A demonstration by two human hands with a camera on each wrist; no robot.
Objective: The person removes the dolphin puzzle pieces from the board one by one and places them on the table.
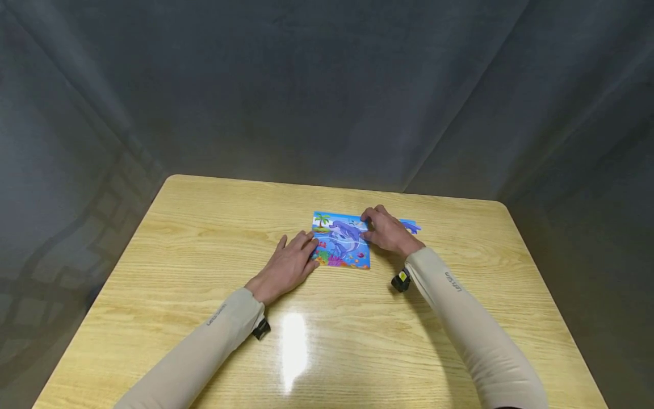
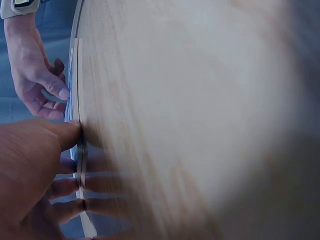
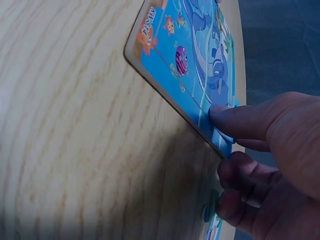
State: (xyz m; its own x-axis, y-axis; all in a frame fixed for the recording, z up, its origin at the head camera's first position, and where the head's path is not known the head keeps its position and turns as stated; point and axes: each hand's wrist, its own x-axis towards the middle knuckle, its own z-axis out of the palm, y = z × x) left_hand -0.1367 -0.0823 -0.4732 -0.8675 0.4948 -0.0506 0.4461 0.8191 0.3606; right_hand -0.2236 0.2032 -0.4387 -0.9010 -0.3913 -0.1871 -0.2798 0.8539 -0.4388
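Note:
A dolphin jigsaw puzzle [image 1: 339, 244] lies flat on the table, with a palm tree at its upper left and coral along the bottom. My left hand [image 1: 288, 267] rests at its left edge, fingers extended, fingertips on the border. At the upper right corner, my right hand [image 1: 385, 230] bends its thumb and fingers around a puzzle piece. The right wrist view shows the thumb [image 3: 235, 120] on the blue corner area, with a blue piece edge standing slightly proud beside it. The other fingers curl beyond the puzzle's side.
A loose purple-and-blue puzzle piece [image 1: 410, 226] lies just right of the right hand. The wooden table [image 1: 204, 238] has rounded far corners, and a dark grey curtain [image 1: 327, 91] hangs behind it. Light reflects off the table's near part.

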